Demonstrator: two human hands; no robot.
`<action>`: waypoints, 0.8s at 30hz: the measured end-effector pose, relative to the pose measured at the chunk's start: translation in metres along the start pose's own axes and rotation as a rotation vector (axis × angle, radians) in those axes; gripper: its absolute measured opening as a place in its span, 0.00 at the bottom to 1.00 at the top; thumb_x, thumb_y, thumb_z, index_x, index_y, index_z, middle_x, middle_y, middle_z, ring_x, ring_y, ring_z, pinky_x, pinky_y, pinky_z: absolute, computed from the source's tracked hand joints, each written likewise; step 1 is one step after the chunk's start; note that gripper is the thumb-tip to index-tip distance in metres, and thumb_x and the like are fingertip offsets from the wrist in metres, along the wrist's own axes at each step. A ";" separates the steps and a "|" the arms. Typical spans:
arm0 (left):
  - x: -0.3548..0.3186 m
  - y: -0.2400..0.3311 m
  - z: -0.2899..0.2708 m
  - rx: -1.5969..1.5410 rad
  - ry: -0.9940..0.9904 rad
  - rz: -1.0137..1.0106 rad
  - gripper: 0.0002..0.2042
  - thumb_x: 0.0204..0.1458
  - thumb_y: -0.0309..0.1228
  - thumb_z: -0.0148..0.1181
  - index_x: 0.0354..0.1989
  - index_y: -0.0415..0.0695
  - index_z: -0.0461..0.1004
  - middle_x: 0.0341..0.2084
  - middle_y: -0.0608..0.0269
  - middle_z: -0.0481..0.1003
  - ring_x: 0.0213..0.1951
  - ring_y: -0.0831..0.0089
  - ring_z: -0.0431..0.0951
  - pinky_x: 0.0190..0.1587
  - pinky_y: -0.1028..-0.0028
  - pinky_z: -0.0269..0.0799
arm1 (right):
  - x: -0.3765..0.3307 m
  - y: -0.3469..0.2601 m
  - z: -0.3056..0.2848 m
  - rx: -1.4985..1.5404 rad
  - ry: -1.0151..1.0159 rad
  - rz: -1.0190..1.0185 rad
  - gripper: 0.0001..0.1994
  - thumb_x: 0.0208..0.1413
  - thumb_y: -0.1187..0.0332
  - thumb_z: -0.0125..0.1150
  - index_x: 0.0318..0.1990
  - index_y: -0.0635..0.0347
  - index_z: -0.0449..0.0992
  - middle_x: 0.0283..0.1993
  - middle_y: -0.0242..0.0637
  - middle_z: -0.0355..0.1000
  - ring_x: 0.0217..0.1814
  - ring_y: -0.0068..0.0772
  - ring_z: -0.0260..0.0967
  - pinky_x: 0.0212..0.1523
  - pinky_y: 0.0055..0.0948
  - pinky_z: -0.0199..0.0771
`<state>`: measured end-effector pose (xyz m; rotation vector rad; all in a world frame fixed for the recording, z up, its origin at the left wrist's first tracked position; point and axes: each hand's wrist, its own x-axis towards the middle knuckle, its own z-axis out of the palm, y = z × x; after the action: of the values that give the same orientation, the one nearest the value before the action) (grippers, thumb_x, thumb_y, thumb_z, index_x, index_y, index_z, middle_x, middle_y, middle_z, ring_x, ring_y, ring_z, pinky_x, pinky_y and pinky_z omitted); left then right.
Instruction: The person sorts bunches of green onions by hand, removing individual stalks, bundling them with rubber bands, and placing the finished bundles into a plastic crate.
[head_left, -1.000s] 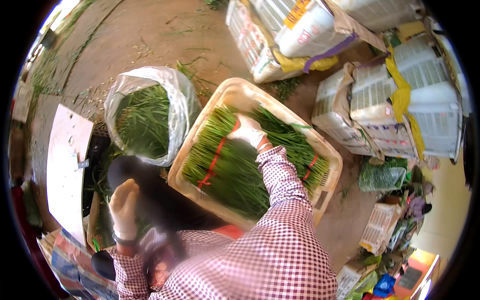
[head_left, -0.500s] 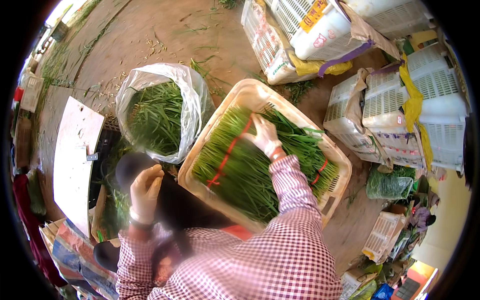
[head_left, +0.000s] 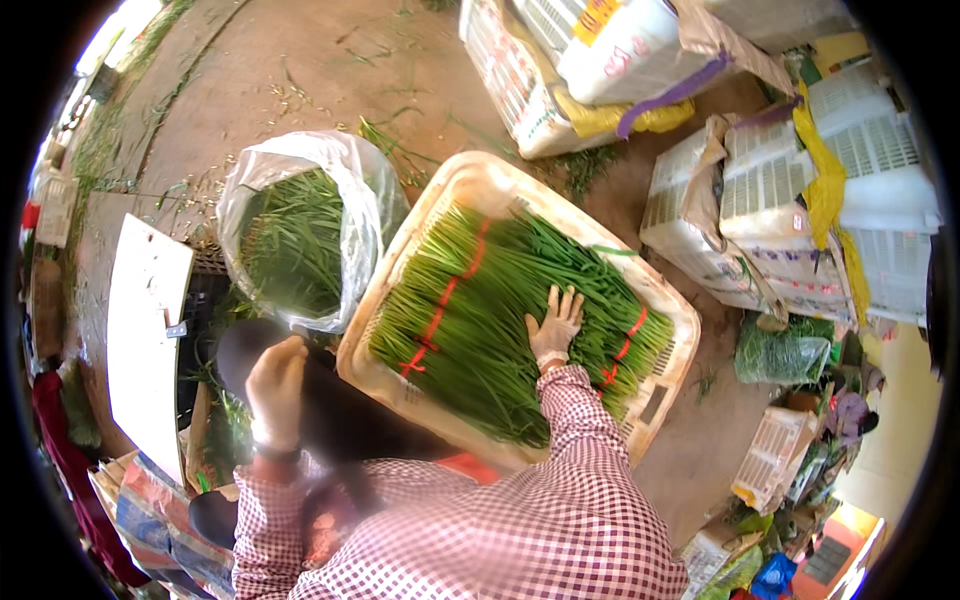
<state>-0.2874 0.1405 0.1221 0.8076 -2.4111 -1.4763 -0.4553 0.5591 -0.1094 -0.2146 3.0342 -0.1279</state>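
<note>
A cream plastic crate (head_left: pixel 405 250) holds bundles of long green leafy stalks that look like Chinese chives (head_left: pixel 490 330). One red tie (head_left: pixel 436 318) crosses the stalks at left, another red tie (head_left: pixel 627 345) those at right. My right hand (head_left: pixel 556 322), in a pale glove, lies open with fingers spread on top of the leaves between the ties. Over my dark-trousered knee, left of the crate, my left hand (head_left: pixel 276 385) is raised, also gloved. Its slightly blurred fingers are curled together, with nothing visible in them.
A clear plastic bag (head_left: pixel 362 200) of loose green leaves stands against the crate's left side. Further left is a white board (head_left: pixel 145 330). White slatted crates (head_left: pixel 690 215) are stacked at right and far right. Leaf scraps litter the brown floor (head_left: pixel 330 60).
My right hand has slid from the left red tie toward me and right, its fingers now spread on the leaves. My left hand has shifted slightly left, its fingers curling more.
</note>
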 end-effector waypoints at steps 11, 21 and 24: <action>-0.005 -0.002 -0.015 -0.110 -0.036 0.138 0.09 0.53 0.15 0.55 0.42 0.35 0.76 0.34 0.62 0.78 0.36 0.78 0.78 0.42 0.80 0.73 | 0.006 0.006 -0.039 -0.019 0.060 -0.089 0.40 0.56 0.42 0.51 0.71 0.51 0.49 0.73 0.51 0.45 0.74 0.59 0.42 0.66 0.57 0.47; -0.003 0.000 -0.016 -0.076 -0.021 0.194 0.10 0.51 0.14 0.57 0.41 0.35 0.76 0.32 0.62 0.77 0.33 0.78 0.77 0.38 0.81 0.72 | 0.039 -0.131 -0.121 -0.002 0.064 -0.372 0.42 0.47 0.50 0.64 0.68 0.59 0.56 0.71 0.52 0.52 0.74 0.53 0.44 0.70 0.49 0.43; -0.001 -0.003 -0.016 -0.107 -0.028 0.207 0.10 0.51 0.15 0.57 0.41 0.35 0.77 0.32 0.62 0.77 0.33 0.77 0.77 0.38 0.81 0.72 | 0.083 -0.158 -0.097 0.009 -0.013 -0.340 0.53 0.41 0.43 0.68 0.69 0.64 0.50 0.68 0.54 0.55 0.72 0.52 0.49 0.69 0.47 0.49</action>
<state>-0.2786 0.1272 0.1272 0.5004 -2.3310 -1.5271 -0.5260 0.3989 -0.0066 -0.7250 2.9544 -0.1640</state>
